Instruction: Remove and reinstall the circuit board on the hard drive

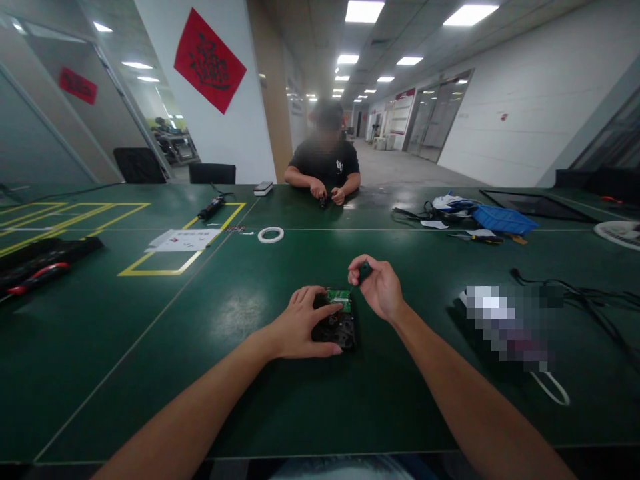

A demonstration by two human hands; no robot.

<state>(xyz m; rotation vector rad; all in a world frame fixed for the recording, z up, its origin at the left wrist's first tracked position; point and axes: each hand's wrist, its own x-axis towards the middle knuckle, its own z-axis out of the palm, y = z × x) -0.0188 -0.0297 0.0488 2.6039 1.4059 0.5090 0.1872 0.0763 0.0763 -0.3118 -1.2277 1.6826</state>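
A hard drive [345, 330] lies on the green table in front of me, its green circuit board [340, 297] facing up at the far end. My left hand [303, 325] holds the drive from its left side, the thumb along the near edge and the fingers reaching over the top; part of the drive is hidden beneath it. Just to the right and above the table, my right hand [380, 288] is raised with its fingers closed around a small dark piece [365, 271]. Its exact kind cannot be made out.
Across the table [225, 373] sits a person [325, 157] handling a small dark thing. A white tape roll [271, 235] and paper sheet [185, 240] lie left. At right are a blurred-out object [505, 327], black cables [590, 300] and a blue tray [505, 219].
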